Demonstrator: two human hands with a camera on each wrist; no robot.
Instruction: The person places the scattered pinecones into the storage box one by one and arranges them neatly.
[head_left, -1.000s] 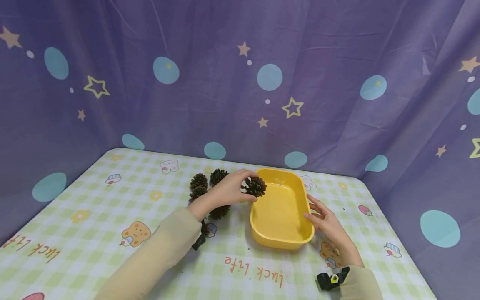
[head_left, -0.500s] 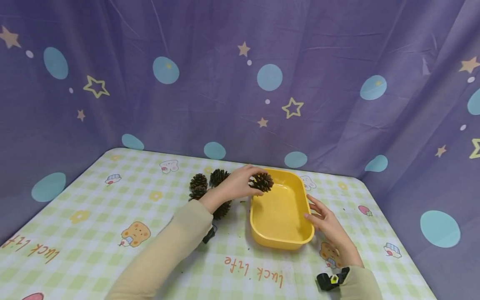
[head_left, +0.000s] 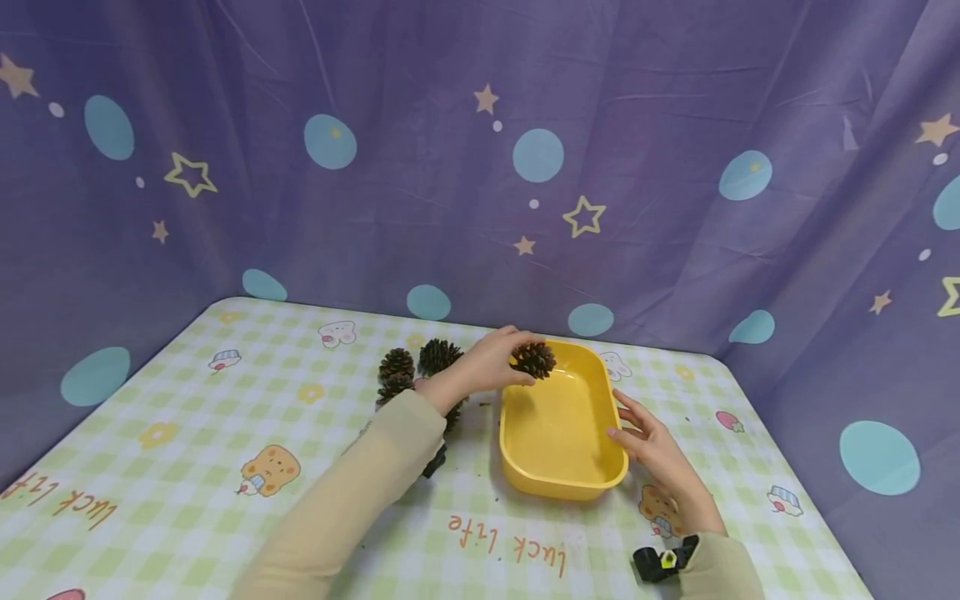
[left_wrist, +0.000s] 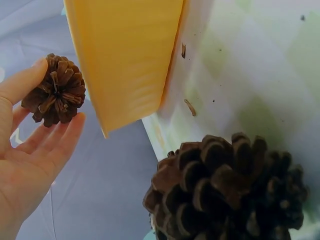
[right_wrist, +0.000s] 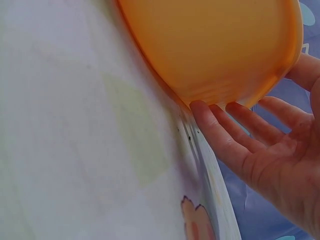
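Observation:
My left hand (head_left: 491, 362) grips a brown pine cone (head_left: 535, 360) between thumb and fingers, over the far left part of a yellow plastic bin (head_left: 558, 485). In the left wrist view the held pine cone (left_wrist: 56, 92) is beside the bin's rim, its base facing the camera. No other pine cone shows inside the bin. My right hand (head_left: 660, 454) holds the bin's right side, thumb at the rim. From the right wrist view, its fingers (right_wrist: 220, 135) lie against the outer wall and the thumb tip is hidden behind the rim.
Several more pine cones (head_left: 396, 367) lie left of the bin, partly hidden under my left forearm. One large pine cone (left_wrist: 225, 190) fills the near part of the left wrist view. Small brown scraps dot the checked tablecloth (head_left: 300, 417). A purple curtain (head_left: 420, 192) hangs behind the table.
My left hand has carried the pine cone right and slightly away, from the bin's left rim to over its far left part. The right hand and the bin have stayed put.

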